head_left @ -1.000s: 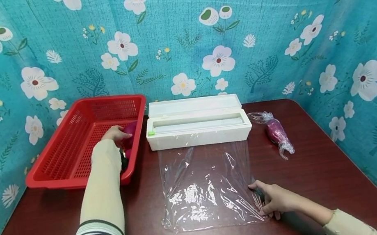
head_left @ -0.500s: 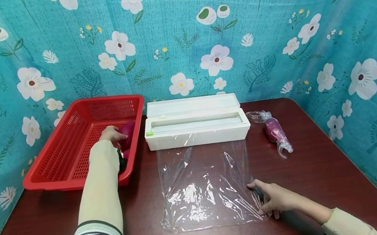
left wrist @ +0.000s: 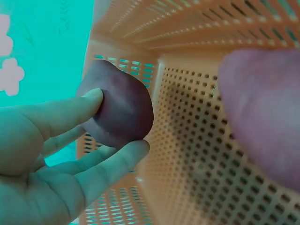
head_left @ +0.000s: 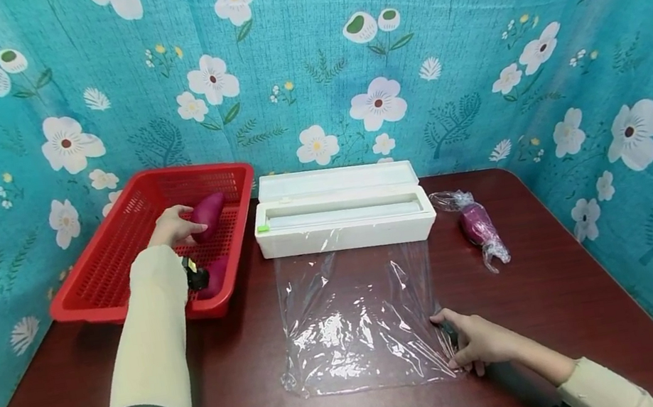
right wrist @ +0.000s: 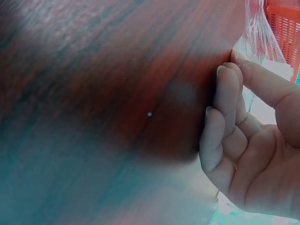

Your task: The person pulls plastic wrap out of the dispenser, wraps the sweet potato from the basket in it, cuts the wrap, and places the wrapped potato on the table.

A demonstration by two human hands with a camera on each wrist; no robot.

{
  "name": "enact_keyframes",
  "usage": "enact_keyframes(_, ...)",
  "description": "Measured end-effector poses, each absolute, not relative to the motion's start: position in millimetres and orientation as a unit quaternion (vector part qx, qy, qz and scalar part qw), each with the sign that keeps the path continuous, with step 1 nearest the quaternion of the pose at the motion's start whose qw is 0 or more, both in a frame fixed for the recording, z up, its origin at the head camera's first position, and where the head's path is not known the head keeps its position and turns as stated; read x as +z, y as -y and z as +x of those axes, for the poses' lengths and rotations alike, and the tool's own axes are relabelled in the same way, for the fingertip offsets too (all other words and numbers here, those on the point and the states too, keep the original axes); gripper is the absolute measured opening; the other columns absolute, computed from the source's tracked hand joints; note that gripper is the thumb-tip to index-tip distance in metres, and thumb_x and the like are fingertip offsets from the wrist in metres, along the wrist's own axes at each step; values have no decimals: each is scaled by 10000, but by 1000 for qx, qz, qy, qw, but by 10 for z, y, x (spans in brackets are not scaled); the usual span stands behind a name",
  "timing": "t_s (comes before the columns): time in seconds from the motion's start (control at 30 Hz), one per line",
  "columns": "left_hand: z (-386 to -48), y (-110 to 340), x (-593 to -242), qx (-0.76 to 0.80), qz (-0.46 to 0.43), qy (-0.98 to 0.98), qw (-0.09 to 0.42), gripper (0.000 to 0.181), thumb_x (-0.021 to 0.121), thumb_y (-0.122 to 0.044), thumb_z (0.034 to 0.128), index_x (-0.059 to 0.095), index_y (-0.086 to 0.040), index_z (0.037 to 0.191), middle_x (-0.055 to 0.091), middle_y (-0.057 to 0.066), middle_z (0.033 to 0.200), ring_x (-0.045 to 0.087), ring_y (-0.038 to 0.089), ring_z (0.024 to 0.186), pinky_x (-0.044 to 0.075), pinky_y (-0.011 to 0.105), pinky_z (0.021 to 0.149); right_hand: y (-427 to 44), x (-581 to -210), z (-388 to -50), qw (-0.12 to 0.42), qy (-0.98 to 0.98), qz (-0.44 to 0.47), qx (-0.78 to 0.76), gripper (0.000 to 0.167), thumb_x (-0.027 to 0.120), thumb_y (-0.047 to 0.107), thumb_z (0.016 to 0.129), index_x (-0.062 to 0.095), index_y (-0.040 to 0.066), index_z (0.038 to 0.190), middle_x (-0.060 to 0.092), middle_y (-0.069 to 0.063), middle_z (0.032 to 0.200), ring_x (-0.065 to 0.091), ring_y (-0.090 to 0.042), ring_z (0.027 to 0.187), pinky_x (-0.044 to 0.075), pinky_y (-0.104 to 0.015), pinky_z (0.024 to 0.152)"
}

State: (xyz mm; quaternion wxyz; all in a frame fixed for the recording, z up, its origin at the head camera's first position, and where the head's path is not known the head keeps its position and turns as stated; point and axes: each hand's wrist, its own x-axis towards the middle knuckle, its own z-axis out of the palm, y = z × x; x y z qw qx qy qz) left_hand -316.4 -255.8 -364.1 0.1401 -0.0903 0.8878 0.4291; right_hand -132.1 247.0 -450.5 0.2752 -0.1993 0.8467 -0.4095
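My left hand (head_left: 173,227) holds a smooth, purple sweet potato (head_left: 209,216) above the floor of the red basket (head_left: 85,312). In the left wrist view the thumb and fingertips pinch this sweet potato (left wrist: 124,105) from opposite sides. Another sweet potato (head_left: 217,276) lies in the basket's near right corner, partly behind the wrist camera. Clear cling film (head_left: 348,329) stretches from the white dispenser box (head_left: 347,234) over the table towards me. At its near right corner my right hand (head_left: 479,341) pinches the film, which creases towards the fingertips.
The dispenser's lid (head_left: 336,180) stands up at the back, with a green slider (head_left: 263,228) at its left end. A film-wrapped purple sweet potato (head_left: 481,228) lies right of the box. A floral curtain (head_left: 459,66) hangs behind the dark red table (head_left: 573,284).
My left hand has lifted a sweet potato from the basket's right side and moved up and left with it, uncovering the other one. The right hand stays at the film's corner.
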Motion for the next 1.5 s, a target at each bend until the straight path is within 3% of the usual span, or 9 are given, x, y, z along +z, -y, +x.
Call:
enact_keyframes(0.17, -3075, 2503, -3539, 415, -54, -903, 100, 622, 564, -106, 873, 228, 41, 1376, 284, 307, 1322, 571, 378, 864, 453, 437, 806, -2483, -4514, -1320, 274, -847, -202, -408, 693, 727, 86, 722, 329, -35, 1275, 550, -34, 501, 512, -143, 357, 441, -326, 350)
enact_keyframes(0.37, -2978, 2381, -3353, 424, -16, -903, 60, 634, 581, -128, 867, 241, 9, 1384, 331, 278, 1320, 478, 398, 1056, 467, 415, 790, -2468, -4510, -1320, 272, -848, -203, -406, 688, 728, 83, 721, 333, -34, 1273, 552, -54, 507, 517, -180, 363, 440, -337, 351)
enact_keyframes(0.77, -2791, 1995, -3029, 393, 74, -917, -4, 578, 605, -73, 842, 337, -33, 1352, 430, 262, 1242, 479, 378, 1045, 471, 451, 767, -2451, -4497, -1309, 269, -851, -201, -404, 678, 724, 76, 722, 342, -35, 1272, 549, -58, 509, 518, -203, 368, 440, -328, 356)
enact_keyframes(1.03, -2598, 1648, -2955, 383, 155, -911, 16, 567, 624, -76, 830, 374, -58, 1340, 450, 229, 1246, 503, 368, 1056, 462, 451, 787, -2449, -4481, -1304, 268, -854, -198, -400, 674, 725, 73, 719, 348, -28, 1268, 550, -54, 510, 518, -185, 366, 435, -321, 353)
enact_keyframes(1.33, -2383, 1336, -3032, 402, 264, -874, 74, 535, 675, -58, 782, 467, -53, 1275, 548, 211, 1140, 598, 304, 911, 490, 386, 745, -2459, -4502, -1303, 272, -855, -196, -396, 682, 726, 91, 723, 343, -25, 1275, 560, -53, 521, 529, -195, 376, 443, -343, 360)
enact_keyframes(1.5, -2277, 1128, -3171, 392, 321, -855, 110, 515, 671, -51, 783, 478, -30, 1260, 557, 205, 1129, 598, 283, 912, 481, 344, 766, -2466, -4493, -1317, 273, -852, -200, -400, 681, 723, 89, 728, 336, -36, 1274, 563, -44, 524, 527, -181, 373, 447, -334, 362)
